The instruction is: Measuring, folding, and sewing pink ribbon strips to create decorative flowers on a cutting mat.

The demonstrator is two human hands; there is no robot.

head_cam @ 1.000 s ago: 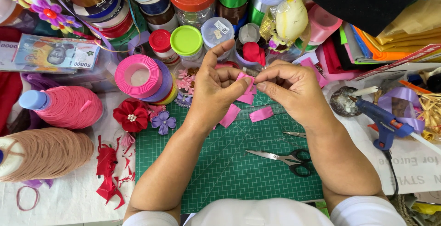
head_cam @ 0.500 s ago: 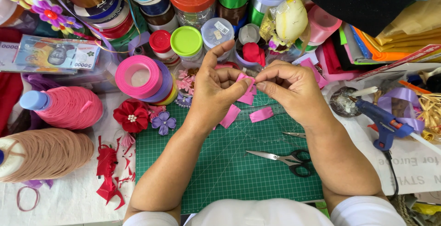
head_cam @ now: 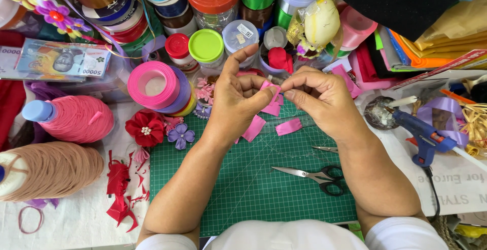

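Note:
Over a green cutting mat [head_cam: 243, 179], my left hand [head_cam: 238, 97] and my right hand [head_cam: 319, 97] meet and pinch a small folded piece of pink ribbon [head_cam: 271, 97] between their fingertips. Two loose pink ribbon pieces [head_cam: 289, 126] lie on the mat just below the hands. Black-handled scissors [head_cam: 309, 175] rest on the mat near my right forearm, with tweezers [head_cam: 325, 149] just above them.
A pink ribbon roll [head_cam: 154, 85] and a red fabric flower [head_cam: 145, 128] sit left of the mat, beside large thread cones [head_cam: 71, 119]. Jars and ribbon spools [head_cam: 203, 1] crowd the back. A blue glue gun [head_cam: 423, 136] lies at right. Red scraps [head_cam: 122, 189] litter the left.
The hands stay in the same place; only the fingers shift slightly on the pink ribbon piece.

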